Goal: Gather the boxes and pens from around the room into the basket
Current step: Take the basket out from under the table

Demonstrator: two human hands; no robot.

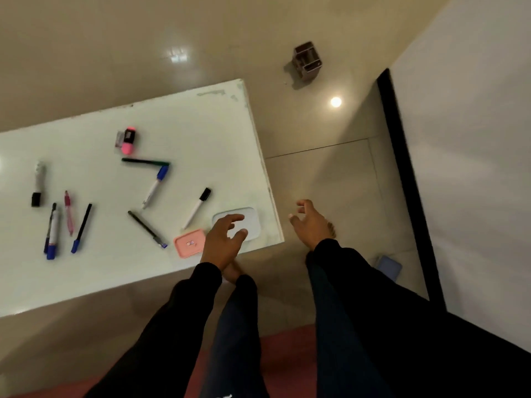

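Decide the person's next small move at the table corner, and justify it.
Probably lower the left hand onto the pale box and close on it. The hand hovers open above it, the right hand is empty over the floor, and the pink box lies alongside.

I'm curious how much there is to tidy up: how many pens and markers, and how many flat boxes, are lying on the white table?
Pens and markers, pink highlighter included: 10
Flat boxes, pink box and pale box: 2
Total: 12

Home room: tiled floor (316, 173), low white table (201, 119).
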